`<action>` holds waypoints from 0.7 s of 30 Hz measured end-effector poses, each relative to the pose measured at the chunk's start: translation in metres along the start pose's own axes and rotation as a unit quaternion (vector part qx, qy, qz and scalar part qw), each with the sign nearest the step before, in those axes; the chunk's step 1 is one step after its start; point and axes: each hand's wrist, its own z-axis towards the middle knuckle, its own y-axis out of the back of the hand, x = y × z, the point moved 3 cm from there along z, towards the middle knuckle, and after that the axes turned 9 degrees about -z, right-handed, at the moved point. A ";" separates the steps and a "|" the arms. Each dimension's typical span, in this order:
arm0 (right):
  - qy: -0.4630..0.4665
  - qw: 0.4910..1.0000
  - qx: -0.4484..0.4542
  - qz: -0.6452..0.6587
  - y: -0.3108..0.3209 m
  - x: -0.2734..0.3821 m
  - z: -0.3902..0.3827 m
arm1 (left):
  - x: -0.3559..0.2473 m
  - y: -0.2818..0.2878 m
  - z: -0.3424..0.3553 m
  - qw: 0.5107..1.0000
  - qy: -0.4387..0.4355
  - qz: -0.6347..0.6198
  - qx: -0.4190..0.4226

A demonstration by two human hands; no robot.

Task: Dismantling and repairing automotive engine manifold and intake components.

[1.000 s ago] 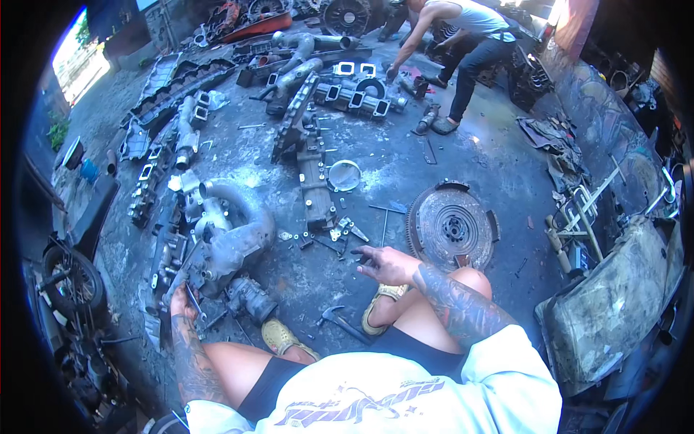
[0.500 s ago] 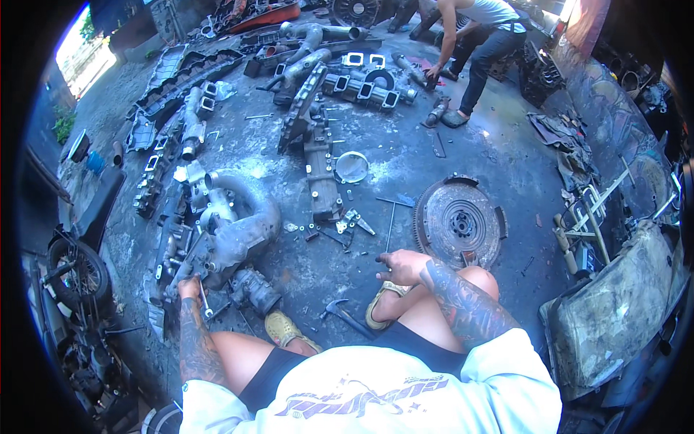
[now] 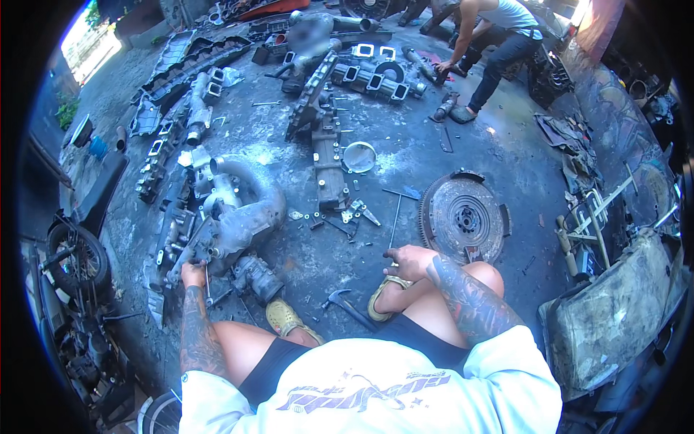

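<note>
My left hand (image 3: 193,274) is closed at the near end of a large grey cast pipe assembly (image 3: 249,220) lying on the ground at the left. A silver wrench (image 3: 209,286) extends down from its fingers, which seem to grip its upper end. My right hand (image 3: 410,262) hangs over my right knee, fingers loosely apart and holding nothing I can see. Just beyond its fingertips lies a long T-handle wrench (image 3: 395,220). To its right is a round rusty flywheel (image 3: 466,217) with a toothed rim. A hammer (image 3: 347,307) lies between my feet.
Ahead stand a long engine part (image 3: 330,173), a manifold (image 3: 372,82) and a pale ring (image 3: 359,157), with small bolts scattered nearby. Another person (image 3: 499,58) bends over parts at the back right. A motorcycle (image 3: 76,267) is at the left, a worn panel (image 3: 611,311) at the right.
The whole view has shifted slightly. My left hand and the wrench have moved a little up, and the wrench now points straighter down. My right hand stays near the knee.
</note>
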 end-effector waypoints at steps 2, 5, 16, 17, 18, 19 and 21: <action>-0.003 1.000 -0.009 0.000 -0.001 -0.002 0.001 | 0.001 -0.003 0.004 1.000 -0.008 0.011 0.026; -0.009 1.000 0.013 -0.015 -0.006 -0.005 0.004 | 0.011 -0.003 0.013 0.999 -0.012 -0.030 0.018; -0.001 0.999 0.023 -0.028 -0.008 -0.006 0.001 | 0.035 -0.014 0.030 0.994 -0.100 0.034 -0.010; -0.004 1.000 0.002 -0.027 -0.008 -0.006 0.000 | 0.038 -0.016 0.033 0.992 -0.120 0.019 -0.021; 0.003 0.999 -0.021 -0.024 -0.008 -0.006 0.000 | 0.043 -0.018 0.036 0.996 -0.093 0.013 -0.007; 0.003 0.999 -0.013 -0.031 -0.009 -0.007 0.000 | 0.045 -0.019 0.038 0.993 -0.115 -0.001 -0.028; 0.005 0.999 -0.046 -0.026 -0.010 -0.008 0.000 | 0.047 -0.021 0.038 0.995 -0.095 -0.020 -0.019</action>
